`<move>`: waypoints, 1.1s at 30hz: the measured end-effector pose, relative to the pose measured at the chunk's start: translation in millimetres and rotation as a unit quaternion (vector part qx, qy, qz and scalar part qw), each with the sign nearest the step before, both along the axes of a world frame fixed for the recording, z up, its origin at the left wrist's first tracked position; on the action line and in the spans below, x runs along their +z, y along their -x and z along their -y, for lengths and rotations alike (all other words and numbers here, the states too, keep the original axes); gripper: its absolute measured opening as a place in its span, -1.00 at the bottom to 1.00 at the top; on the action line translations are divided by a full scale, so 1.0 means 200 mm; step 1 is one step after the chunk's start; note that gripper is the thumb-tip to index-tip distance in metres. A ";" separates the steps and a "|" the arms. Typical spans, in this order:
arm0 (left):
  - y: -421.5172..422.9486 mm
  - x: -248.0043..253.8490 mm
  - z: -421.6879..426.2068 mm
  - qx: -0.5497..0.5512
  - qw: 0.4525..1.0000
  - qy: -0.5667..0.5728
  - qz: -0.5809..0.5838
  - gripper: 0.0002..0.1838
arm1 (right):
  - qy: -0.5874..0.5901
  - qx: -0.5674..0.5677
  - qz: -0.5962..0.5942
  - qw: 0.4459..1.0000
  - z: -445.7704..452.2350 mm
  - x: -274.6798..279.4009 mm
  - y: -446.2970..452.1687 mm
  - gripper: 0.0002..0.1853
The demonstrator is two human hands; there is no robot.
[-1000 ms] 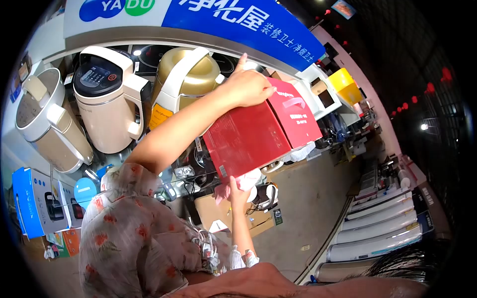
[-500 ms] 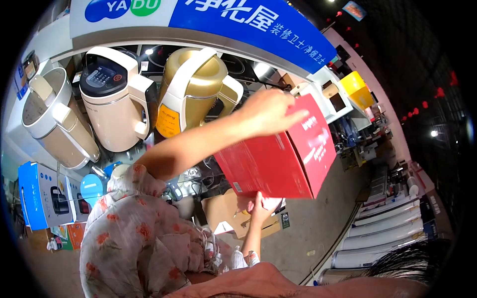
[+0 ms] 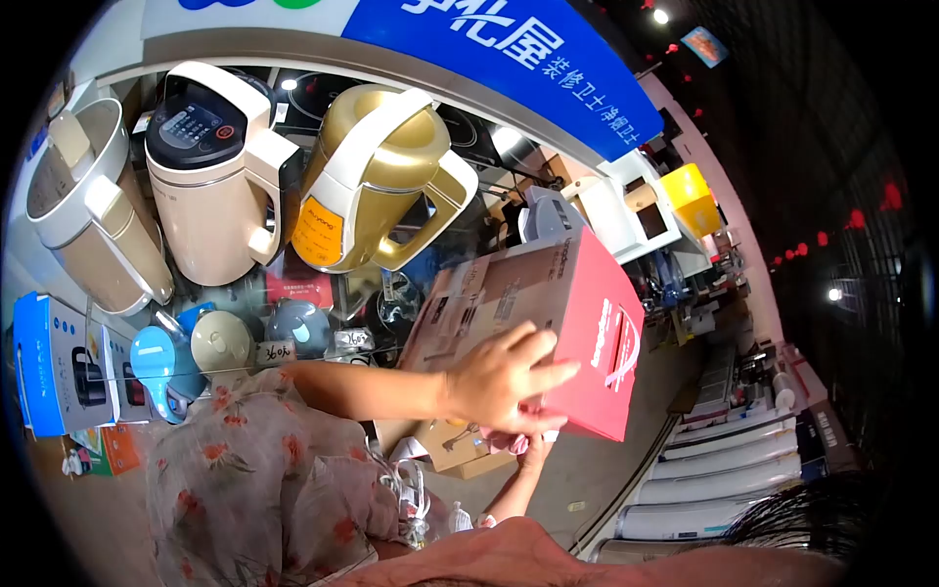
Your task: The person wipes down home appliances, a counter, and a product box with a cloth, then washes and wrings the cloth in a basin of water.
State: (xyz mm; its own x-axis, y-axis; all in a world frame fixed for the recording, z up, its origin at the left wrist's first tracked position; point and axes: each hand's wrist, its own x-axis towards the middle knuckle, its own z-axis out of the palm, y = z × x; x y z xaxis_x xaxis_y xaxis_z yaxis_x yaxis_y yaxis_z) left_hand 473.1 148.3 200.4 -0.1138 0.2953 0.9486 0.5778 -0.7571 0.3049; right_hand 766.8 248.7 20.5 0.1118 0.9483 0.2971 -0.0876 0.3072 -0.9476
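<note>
A red and brown cardboard box (image 3: 499,293) with white lettering and a pale cord loop on its red end is held up, tilted, in front of me. My right hand (image 3: 533,448) is at its lower edge, supporting it from below; part of that hand is hidden. In front of the box's lower side is my left hand (image 3: 504,382), its fingers spread and nothing visible in them. Whether its fingertips touch the cardboard I cannot tell. Something small and pink, unclear in kind, shows between the hands.
Behind my left arm stand a gold soymilk maker (image 3: 377,176), a beige one (image 3: 210,186) and an open jug (image 3: 98,215). Blue kettle (image 3: 166,362) and blue box (image 3: 59,362) stand at left. An open carton (image 3: 465,450) lies below. A blue sign (image 3: 518,49) runs overhead.
My left hand has come down from the top of the red box to its lower front. The box has turned and sunk a little, showing its brown side and the cord loop.
</note>
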 end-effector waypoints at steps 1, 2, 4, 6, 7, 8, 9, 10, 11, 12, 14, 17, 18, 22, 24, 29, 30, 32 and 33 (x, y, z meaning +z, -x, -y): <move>-0.02 -0.02 0.03 -0.017 1.000 0.003 0.004 -0.39 | 0.003 0.001 0.003 1.000 -0.03 0.03 0.01 -0.35; -0.03 -0.03 0.04 -0.018 1.000 -0.004 -0.001 -0.39 | 0.005 0.003 0.007 1.000 -0.06 0.06 0.03 -0.35; -0.02 -0.03 0.05 -0.006 1.000 -0.006 0.007 -0.42 | 0.010 0.010 0.012 1.000 -0.14 0.14 0.07 -0.37; 0.03 0.01 0.03 0.021 0.999 0.008 0.026 -0.45 | 0.016 0.021 0.012 1.000 -0.21 0.21 0.14 -0.38; 0.06 0.03 0.00 0.024 0.999 0.013 0.024 -0.46 | 0.019 0.028 0.013 0.999 -0.25 0.25 0.18 -0.38; 0.09 0.04 -0.02 0.028 0.999 0.019 0.021 -0.46 | 0.021 0.035 0.012 0.999 -0.28 0.27 0.21 -0.39; 0.10 0.06 -0.04 0.032 0.999 0.024 0.018 -0.46 | 0.024 0.044 0.013 0.999 -0.32 0.30 0.26 -0.40; 0.11 0.07 -0.03 0.003 0.999 0.054 0.002 -0.53 | 0.028 0.052 0.013 0.998 -0.36 0.34 0.31 -0.40; 0.12 0.08 -0.05 -0.004 0.998 0.057 -0.036 -0.56 | 0.033 0.061 0.013 0.998 -0.39 0.37 0.35 -0.41; 0.15 0.09 -0.09 -0.012 0.995 0.061 -0.073 -0.58 | 0.037 0.067 0.012 0.997 -0.41 0.40 0.40 -0.41; 0.21 0.09 -0.22 0.021 0.995 0.008 -0.101 -0.66 | 0.047 0.080 0.014 0.996 -0.46 0.46 0.49 -0.42; 0.47 0.24 -0.37 0.175 0.973 0.025 -0.148 -0.62 | 0.067 0.094 0.012 0.993 -0.52 0.54 0.62 -0.44; 0.53 0.28 -0.37 0.187 0.964 0.102 -0.159 -0.51 | 0.071 0.098 0.011 0.993 -0.54 0.56 0.65 -0.45; 0.58 0.28 -0.40 0.079 0.962 0.244 -0.093 -0.33 | 0.077 0.093 0.001 0.993 -0.55 0.63 0.72 -0.46; 0.55 0.22 -0.40 0.087 0.965 0.240 -0.060 -0.33 | 0.063 0.068 -0.002 0.996 -0.46 0.64 0.68 -0.47; 0.54 0.21 -0.40 0.098 0.965 0.239 -0.051 -0.31 | -0.074 -0.040 0.058 0.995 0.01 0.54 0.60 -0.49; 0.54 0.21 -0.39 0.098 0.964 0.242 -0.048 -0.31 | -0.138 -0.065 0.105 0.983 0.06 0.50 0.61 -0.50; 0.53 0.22 -0.38 0.097 0.963 0.249 -0.048 -0.31 | -0.257 -0.135 0.222 0.931 0.07 0.44 0.63 -0.45; 0.52 0.22 -0.38 0.106 0.963 0.244 -0.054 -0.32 | -0.245 -0.126 0.220 0.936 0.04 0.44 0.63 -0.42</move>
State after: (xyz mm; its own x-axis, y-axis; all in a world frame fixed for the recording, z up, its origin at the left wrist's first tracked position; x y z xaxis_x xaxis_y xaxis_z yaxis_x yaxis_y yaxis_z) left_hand 368.4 223.8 245.2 -0.1285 0.6892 0.7131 0.7514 -0.4016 0.5236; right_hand 640.0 241.7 108.2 0.0785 0.6458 0.7595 0.4123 0.6726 -0.6145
